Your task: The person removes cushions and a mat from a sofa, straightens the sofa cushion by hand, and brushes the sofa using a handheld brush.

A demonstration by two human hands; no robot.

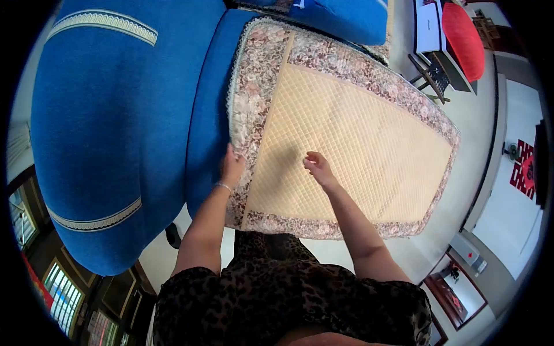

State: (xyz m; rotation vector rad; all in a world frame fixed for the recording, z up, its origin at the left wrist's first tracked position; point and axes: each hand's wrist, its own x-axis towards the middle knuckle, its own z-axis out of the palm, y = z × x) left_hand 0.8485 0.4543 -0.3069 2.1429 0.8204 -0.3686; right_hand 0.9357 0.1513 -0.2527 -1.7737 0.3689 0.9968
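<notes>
A quilted seat cover (352,144), cream in the middle with a floral border and lace trim, lies over the seat of a blue sofa (115,115). My left hand (232,168), with a thin bracelet at the wrist, is at the cover's left border beside the backrest. Its fingers are closed on the floral edge, and the fingertips are partly hidden. Above the cream quilting hovers my right hand (319,169), fingers loosely bent and apart, with nothing visible in it. Its shadow falls on the quilting to the left.
Another blue sofa section (346,20) adjoins at the top. A small dark folding stool (431,78) and a red cushion (463,41) are at the upper right. Pale floor (461,130) runs along the cover's right side. A framed mirror (456,291) is at the lower right.
</notes>
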